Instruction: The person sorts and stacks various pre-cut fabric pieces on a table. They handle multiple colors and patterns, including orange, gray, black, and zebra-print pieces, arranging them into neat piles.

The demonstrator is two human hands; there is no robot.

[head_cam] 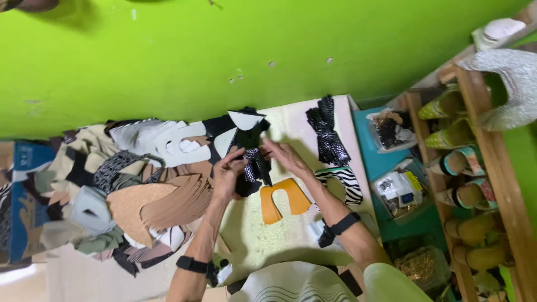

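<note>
Two hands meet over the pale work surface [268, 235], which has bare room toward the near edge and runs up to the green wall at the far edge. The left hand [228, 174] and right hand [285, 156] both pinch a black glossy shoe-upper cutout [254, 165] between curled fingers, above an orange U-shaped leather piece [285, 201]

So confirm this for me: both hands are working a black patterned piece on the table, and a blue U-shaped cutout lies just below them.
Wrong on the colour. In the head view the U-shaped cutout is orange, not blue. The rest holds: the left hand and right hand are both on the black patterned piece over the table, with the cutout just below them.
</note>
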